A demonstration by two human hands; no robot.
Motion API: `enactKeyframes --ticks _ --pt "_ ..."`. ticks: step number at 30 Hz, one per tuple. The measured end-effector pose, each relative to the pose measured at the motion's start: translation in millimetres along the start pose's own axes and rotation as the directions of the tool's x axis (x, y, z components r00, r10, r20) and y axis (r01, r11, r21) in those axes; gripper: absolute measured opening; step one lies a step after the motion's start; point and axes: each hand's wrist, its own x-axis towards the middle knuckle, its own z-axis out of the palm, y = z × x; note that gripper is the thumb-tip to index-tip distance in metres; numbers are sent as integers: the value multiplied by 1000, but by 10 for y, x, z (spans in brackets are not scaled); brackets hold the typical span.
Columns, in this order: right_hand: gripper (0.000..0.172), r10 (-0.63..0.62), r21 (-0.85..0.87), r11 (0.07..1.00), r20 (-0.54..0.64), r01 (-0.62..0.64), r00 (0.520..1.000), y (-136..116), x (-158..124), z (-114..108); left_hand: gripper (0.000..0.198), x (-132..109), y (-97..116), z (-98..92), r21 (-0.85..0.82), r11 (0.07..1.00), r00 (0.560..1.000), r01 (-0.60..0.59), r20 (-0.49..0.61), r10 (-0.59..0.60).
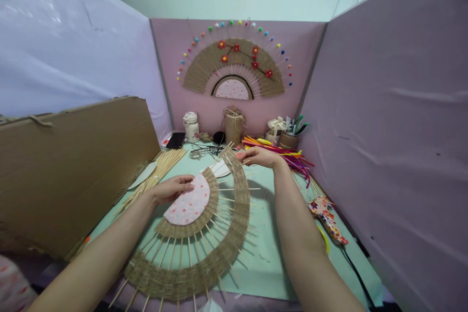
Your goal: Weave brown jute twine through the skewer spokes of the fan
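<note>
A half-round woven fan (pixel 243 195) of tan cord on thin wooden sticks tilts above the table, its inner half-circle covered with white fabric (pixel 190 202) dotted in pink. My left hand (pixel 175 187) is closed on the fan's straight edge, thumb lying over the fabric. At the far end of the outer woven band, my right hand (pixel 258 156) pinches its fingers together beside the stick tips. A small pinkish bit shows at those fingertips; whether it is a separate thing is unclear. Bare sticks stand out past the outer band.
A finished fan (pixel 234 63) hangs on the pink back panel. Behind my hands stand a white bottle (pixel 190 126), a cord-filled pot (pixel 233 126) and a tool cup (pixel 289 139). Loose sticks (pixel 157 173) lie left, beside cardboard (pixel 76 170); a flowered glue gun (pixel 327 217) lies right, near coloured pipe cleaners (pixel 292 156).
</note>
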Motion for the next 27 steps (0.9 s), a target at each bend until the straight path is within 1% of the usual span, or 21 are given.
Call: enactKeyframes --ticks 3,6,10,14,17,21,24,27 --pt "32 -27 53 998 -57 30 998 -32 16 17 33 23 43 44 -75 995 990 -70 -129 60" --pt "28 -49 93 994 -137 62 989 -77 41 32 31 18 124 129 -109 987 974 -121 -206 97" --pt "30 -99 16 994 -243 106 965 -100 59 33 29 -7 139 252 -148 973 945 -178 -302 127" --pt "34 -87 24 995 -304 99 949 -76 87 55 26 50 86 269 -225 934 906 -278 -385 177" --pt "32 -66 27 996 -385 83 921 -81 130 106 19 154 70 236 -335 873 891 -354 -404 206" --pt "31 -46 14 998 -474 60 879 -117 170 152 16 261 38 209 -438 823 899 -361 -397 183" --pt "35 -48 13 998 -490 62 870 -132 165 142 19 256 -24 193 -445 815 905 -371 -371 210" --pt "39 -58 -11 998 -516 61 855 -144 143 124 24 196 -84 173 -409 844 913 -348 -351 206"
